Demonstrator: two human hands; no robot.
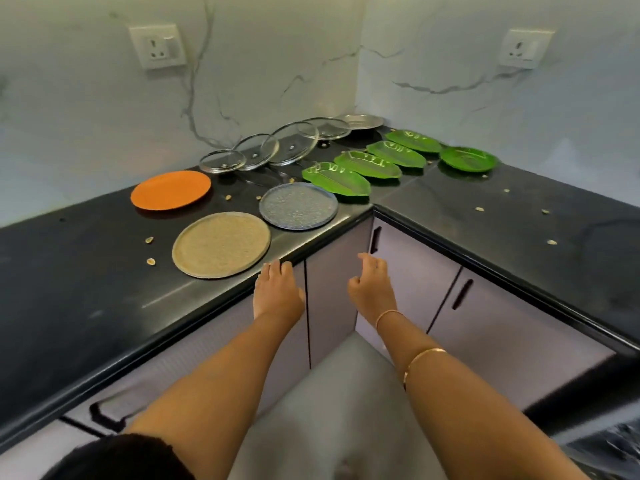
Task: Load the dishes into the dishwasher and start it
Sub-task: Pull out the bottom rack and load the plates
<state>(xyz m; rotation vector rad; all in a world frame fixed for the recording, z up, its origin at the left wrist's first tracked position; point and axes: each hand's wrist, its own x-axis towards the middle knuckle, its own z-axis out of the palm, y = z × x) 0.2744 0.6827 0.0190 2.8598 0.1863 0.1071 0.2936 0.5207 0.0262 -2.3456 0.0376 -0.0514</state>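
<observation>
On the black stone table (69,271), by its front edge, round tan speckled plate (221,244) just ahead-left of the released left grip (277,292), nearer than the empty, loosely curled right grip (372,282).

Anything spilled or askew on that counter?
Yes: small yellowish bits lie scattered over the black counter on both sides of the corner. The four glass lids overlap, leaning on one another.

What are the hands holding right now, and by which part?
Nothing. The left hand and the right hand are both empty, near the counter edge.
</observation>
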